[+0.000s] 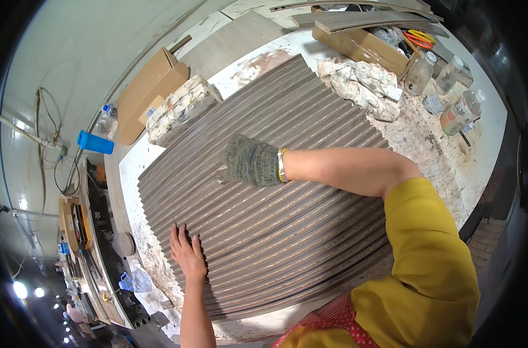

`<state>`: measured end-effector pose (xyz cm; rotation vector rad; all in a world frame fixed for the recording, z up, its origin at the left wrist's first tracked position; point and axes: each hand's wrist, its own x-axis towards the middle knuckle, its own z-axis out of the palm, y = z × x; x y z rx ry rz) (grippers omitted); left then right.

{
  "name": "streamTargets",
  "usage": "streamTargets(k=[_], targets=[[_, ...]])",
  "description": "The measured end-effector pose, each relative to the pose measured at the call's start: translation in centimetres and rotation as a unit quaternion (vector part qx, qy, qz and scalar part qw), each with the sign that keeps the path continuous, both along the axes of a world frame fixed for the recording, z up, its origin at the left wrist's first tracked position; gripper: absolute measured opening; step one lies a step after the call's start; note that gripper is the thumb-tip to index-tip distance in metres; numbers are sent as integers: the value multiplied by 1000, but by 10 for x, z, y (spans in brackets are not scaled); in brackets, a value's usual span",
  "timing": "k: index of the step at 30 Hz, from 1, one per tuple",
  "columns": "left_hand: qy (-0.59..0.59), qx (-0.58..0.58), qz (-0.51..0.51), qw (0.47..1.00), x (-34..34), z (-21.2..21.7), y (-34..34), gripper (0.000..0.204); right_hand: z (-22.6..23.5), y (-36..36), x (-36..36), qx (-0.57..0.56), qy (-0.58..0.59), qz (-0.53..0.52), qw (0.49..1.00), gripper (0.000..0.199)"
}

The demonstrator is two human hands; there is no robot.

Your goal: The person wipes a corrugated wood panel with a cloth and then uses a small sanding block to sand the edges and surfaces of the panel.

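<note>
Grey-brown slatted strips lie side by side across the worktable, with pale streaks and specks along their ridges. On their left end my bare left hand rests with its fingers apart, holding nothing. My right hand, in a dark grey-green knitted glove, is closed over the middle of the strips. A small pale grey bit shows by its fingertips, but what it belongs to is hidden. A band circles the right wrist.
The white, stained worktable carries crumpled rags, clear bottles and an open cardboard box on the right. Left of the strips are a long cardboard box, a stained wrapped block and a blue cup.
</note>
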<state>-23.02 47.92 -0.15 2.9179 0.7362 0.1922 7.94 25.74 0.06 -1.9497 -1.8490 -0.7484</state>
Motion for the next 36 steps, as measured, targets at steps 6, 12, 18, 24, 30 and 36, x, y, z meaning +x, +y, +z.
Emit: streamTargets(k=[6,12,18,24,30,36], targets=[[4,8,0,1000,-2,-2,1,51,-20,-110,153,-31,16,-444,895,26],[4,4,6,1000,0,1,-2,51,-12,-130,162,-130,56,-385,912,29],[8,-10,8,1000,0,3,-3,51,26,-133,135,-17,252,-503,826,28],[9,2,6,1000,-1,0,-1,51,-11,-143,162,-76,135,-333,930,27],[3,-1,6,1000,-1,0,-2,52,44,-75,109,-53,88,-357,928,20],[10,-10,2,1000,1,3,-1,51,23,4,70,-114,99,-226,962,23]])
